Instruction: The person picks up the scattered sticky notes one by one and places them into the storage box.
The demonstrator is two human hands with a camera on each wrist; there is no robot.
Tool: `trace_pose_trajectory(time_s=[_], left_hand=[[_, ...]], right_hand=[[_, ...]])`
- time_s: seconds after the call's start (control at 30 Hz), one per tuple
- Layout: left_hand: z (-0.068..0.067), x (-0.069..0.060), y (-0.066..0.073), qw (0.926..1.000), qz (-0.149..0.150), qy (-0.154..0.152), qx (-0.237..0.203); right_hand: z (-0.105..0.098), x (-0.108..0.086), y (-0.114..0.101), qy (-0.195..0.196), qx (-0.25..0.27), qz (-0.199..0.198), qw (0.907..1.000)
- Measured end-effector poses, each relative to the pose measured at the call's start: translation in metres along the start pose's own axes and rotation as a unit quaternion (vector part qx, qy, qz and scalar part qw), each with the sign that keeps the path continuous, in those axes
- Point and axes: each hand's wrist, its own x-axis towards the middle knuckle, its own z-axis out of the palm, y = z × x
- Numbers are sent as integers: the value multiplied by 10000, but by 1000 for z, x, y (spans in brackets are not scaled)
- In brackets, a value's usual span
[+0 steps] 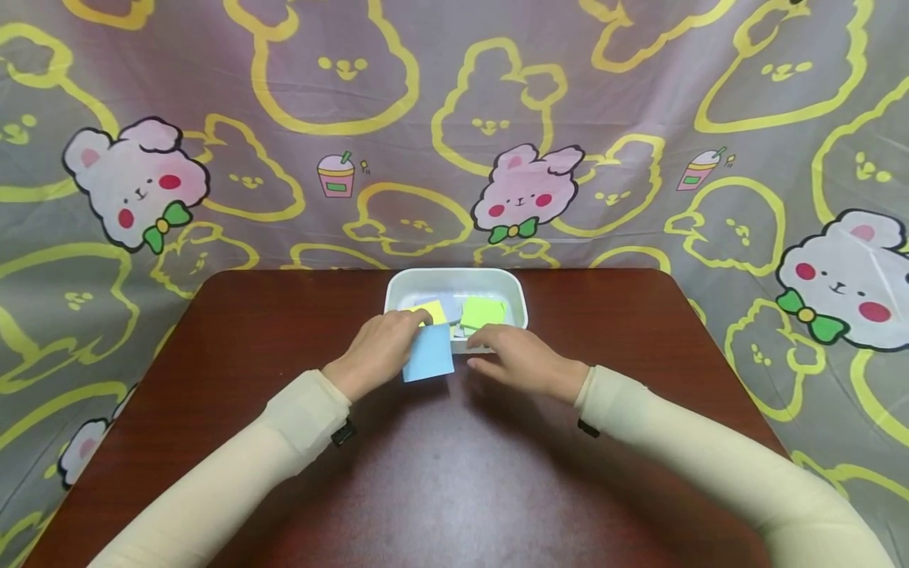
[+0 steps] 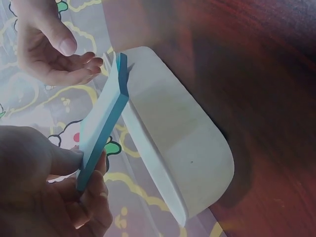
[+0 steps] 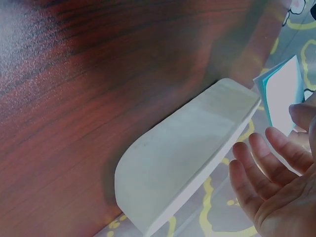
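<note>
My left hand (image 1: 379, 351) pinches a blue sticky-note pad (image 1: 429, 355) between thumb and fingers at the near rim of a white plastic tub (image 1: 521, 304). In the left wrist view the blue pad (image 2: 106, 113) shows its thick edge and tilts upward from the left hand (image 2: 64, 182). Just right of the pad hovers my right hand (image 1: 521, 359), fingers loosely bent with nothing between them. The right wrist view has this right hand (image 3: 276, 192) in front of the pad (image 3: 284, 94). Inside the tub lie a green pad (image 1: 483, 312), a yellow pad (image 1: 432, 312) and a pale purple pad (image 1: 450, 306).
The tub stands at the far edge of a dark reddish-brown wooden table (image 1: 454, 489). Behind the table hangs a grey curtain (image 1: 398, 158) with yellow outlines and cartoon rabbits. Smaller pieces in the tub are partly hidden by the hands.
</note>
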Motion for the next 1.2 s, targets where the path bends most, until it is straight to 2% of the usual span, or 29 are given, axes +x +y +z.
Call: trace_pose_trajectory(time_s=[0.33,0.67,1.03,1.2], left_hand=[[-3,3,-1,9997,60,194,101],[-10,7,-2,9994,113,325,87],[-12,14,-7,9997,-14,209,114],[-14,17,-9,9999,-43,147,54]], right_hand=[[-6,5,1,-140,196,259,9994],[-10,8,5,-97,55,362,9993],[-16,13,7,-29,-53,266,9996],[-18,15,10,-64,24,370,9993]])
